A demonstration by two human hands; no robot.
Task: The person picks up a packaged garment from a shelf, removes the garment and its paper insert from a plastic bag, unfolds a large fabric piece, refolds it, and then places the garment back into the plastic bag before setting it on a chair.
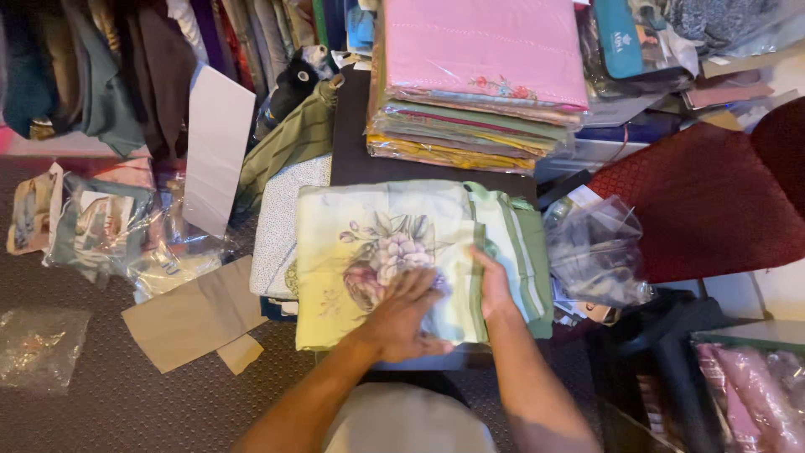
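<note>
A folded pale yellow-green cloth [369,226] with a purple flower print and green striped borders lies on a dark table [352,134] in front of me. My left hand [407,310] presses flat on its near middle, fingers spread over the flower. Beside it, my right hand [493,285] rests with its fingers slid under a folded layer near the green border. Under the cloth's left side lies a white dotted fabric [277,218].
A stack of wrapped folded fabrics, pink on top [478,50], stands at the table's back. Crumpled clear plastic bags [595,247] lie at right beside a dark red cushion [704,193]. Brown cardboard pieces [197,315], a white board [218,147] and packets lie on the floor at left. Clothes hang behind.
</note>
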